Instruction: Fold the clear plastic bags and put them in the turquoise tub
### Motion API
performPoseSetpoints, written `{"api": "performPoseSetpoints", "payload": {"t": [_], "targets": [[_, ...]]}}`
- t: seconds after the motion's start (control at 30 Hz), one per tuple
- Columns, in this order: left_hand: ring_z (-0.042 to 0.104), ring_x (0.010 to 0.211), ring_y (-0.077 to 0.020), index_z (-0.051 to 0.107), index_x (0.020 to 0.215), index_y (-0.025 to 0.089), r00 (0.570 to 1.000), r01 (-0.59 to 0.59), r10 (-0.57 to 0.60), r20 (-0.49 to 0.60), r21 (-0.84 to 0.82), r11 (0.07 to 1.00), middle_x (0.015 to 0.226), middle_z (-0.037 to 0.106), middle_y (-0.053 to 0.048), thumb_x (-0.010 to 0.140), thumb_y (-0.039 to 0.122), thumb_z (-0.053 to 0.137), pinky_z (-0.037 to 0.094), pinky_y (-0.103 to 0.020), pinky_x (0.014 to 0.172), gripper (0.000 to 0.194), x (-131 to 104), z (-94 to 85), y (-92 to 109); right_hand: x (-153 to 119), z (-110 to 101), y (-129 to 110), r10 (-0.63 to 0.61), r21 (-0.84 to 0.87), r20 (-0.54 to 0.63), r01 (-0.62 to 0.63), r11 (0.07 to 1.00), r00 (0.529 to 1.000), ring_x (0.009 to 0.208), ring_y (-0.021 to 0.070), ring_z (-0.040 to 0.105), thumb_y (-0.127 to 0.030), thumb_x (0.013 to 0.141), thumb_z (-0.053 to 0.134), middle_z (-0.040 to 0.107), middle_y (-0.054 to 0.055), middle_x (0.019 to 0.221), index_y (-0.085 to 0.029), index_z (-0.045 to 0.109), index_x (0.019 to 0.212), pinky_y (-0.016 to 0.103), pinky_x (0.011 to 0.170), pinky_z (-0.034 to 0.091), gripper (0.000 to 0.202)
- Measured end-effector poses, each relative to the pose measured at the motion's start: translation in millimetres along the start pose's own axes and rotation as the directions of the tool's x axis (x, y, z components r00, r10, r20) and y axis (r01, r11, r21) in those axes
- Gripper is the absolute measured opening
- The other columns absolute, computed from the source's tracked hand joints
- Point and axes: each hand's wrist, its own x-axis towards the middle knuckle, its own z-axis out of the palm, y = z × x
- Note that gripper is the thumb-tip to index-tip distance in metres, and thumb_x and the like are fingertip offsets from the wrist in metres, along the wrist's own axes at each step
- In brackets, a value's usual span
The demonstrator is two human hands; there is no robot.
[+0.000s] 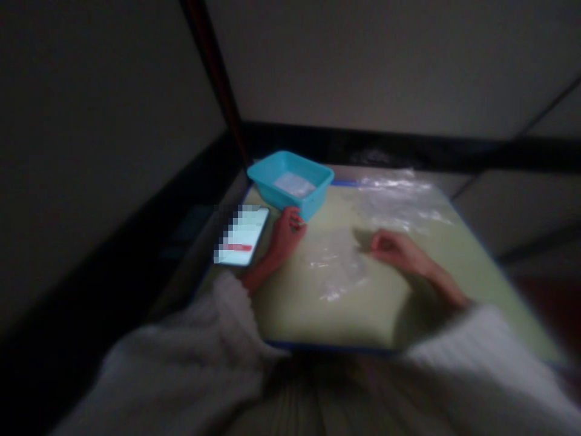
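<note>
Between my hands, a clear plastic bag (338,263) lies flat on the pale yellow-green tabletop (290,315). My left hand (289,229) is closed, its fingers curled in just in front of a turquoise plastic basin (313,204); blur hides what they may hold. To the right of the bag, my right hand (394,249) hovers over its own shadow with thumb and fingers pinched together. Anything between those fingertips is too small to make out. Inside the basin rests something whitish and flat (295,184).
A phone with a lit screen (247,233) lies by the table's left edge, next to my left wrist. At the back right is a spread of crinkled clear plastic (399,203). Walls stand close behind and to the left. The picture is dim and blurred.
</note>
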Motion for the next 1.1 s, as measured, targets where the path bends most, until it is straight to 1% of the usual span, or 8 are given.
{"api": "performPoseSetpoints", "payload": {"t": [0.07,0.13,0.2,0.3,0.57,0.73,0.97,1.1], "targets": [[0.056,0.073,-0.0134,0.05,0.093,0.019,1.0,-0.015,0.015,0.001,0.005,1.0,0.084,0.058,0.0,0.069,0.006,0.056,0.045,-0.027,0.069,0.029,0,0.9,0,8,2,5,-0.135,-0.121,-0.049,0.129,0.984,0.99,0.097,0.025,0.062,-0.042,0.078,0.066,0.066,0.009,0.103,-0.019,0.06,0.098,0.044,0.086,0.048,0.03],[0.056,0.072,-0.0134,0.05,0.094,0.019,1.0,-0.025,0.025,0.007,0.008,1.0,0.083,0.058,-0.001,0.07,0.006,0.054,0.045,-0.027,0.068,0.027,0,1.9,-1,16,5,11,-0.21,-0.188,0.022,0.21,0.959,0.977,0.115,0.0285,0.054,-0.043,0.076,0.069,0.06,0.01,0.122,-0.023,0.058,0.116,0.049,0.099,0.039,0.046],[0.056,0.07,-0.0137,0.05,0.093,0.019,1.0,-0.03,0.03,0.008,0.011,0.999,0.083,0.058,-0.001,0.07,0.005,0.054,0.045,-0.028,0.066,0.027,0,2.7,-3,20,7,17,-0.226,-0.246,0.1,0.244,0.938,0.969,0.126,0.0306,0.044,-0.044,0.071,0.073,0.053,0.01,0.133,-0.025,0.052,0.128,0.052,0.105,0.031,0.063],[0.057,0.071,-0.0151,0.051,0.093,0.021,0.999,-0.037,0.037,0.013,0.012,0.999,0.084,0.059,-0.001,0.071,0.007,0.054,0.045,-0.028,0.066,0.026,0,3.3,-6,20,8,25,-0.184,-0.319,0.18,0.234,0.918,0.966,0.135,0.0323,0.033,-0.045,0.068,0.075,0.042,0.012,0.144,-0.025,0.042,0.138,0.053,0.108,0.026,0.08],[0.057,0.071,-0.0129,0.051,0.093,0.02,0.999,-0.033,0.032,0.031,0.028,0.999,0.085,0.059,-0.001,0.073,0.008,0.053,0.044,-0.025,0.066,0.024,0,4.3,-8,17,4,23,-0.086,-0.331,0.252,0.17,0.928,0.964,0.138,0.0349,0.024,-0.045,0.066,0.077,0.029,0.015,0.151,-0.023,0.034,0.143,0.057,0.11,0.018,0.091],[0.057,0.072,-0.0122,0.051,0.091,0.019,0.998,-0.033,0.031,0.047,0.046,0.998,0.086,0.06,-0.002,0.075,0.009,0.05,0.045,-0.024,0.066,0.019,-1,4.0,-4,14,2,19,-0.009,-0.33,0.291,0.109,0.938,0.957,0.139,0.0359,0.019,-0.047,0.067,0.076,0.029,0.015,0.151,-0.022,0.031,0.145,0.057,0.111,0.013,0.093],[0.059,0.075,-0.0134,0.053,0.092,0.018,0.999,-0.031,0.027,0.047,0.076,0.997,0.092,0.062,-0.005,0.078,0.01,0.051,0.048,-0.026,0.069,0.016,-3,3.7,-2,10,2,15,0.028,-0.403,0.3,0.1,0.91,0.954,0.14,0.0386,0.013,-0.053,0.066,0.074,0.026,0.018,0.151,-0.017,0.028,0.146,0.058,0.111,0.012,0.1],[0.06,0.077,-0.0141,0.054,0.092,0.018,0.999,-0.033,0.03,0.042,0.089,0.995,0.093,0.064,-0.005,0.078,0.01,0.051,0.049,-0.027,0.07,0.017,-3,4.5,-4,6,5,16,0.03,-0.427,0.301,0.106,0.898,0.953,0.14,0.0394,0.009,-0.057,0.067,0.071,0.026,0.016,0.152,-0.018,0.023,0.148,0.059,0.111,0.011,0.102]]}}
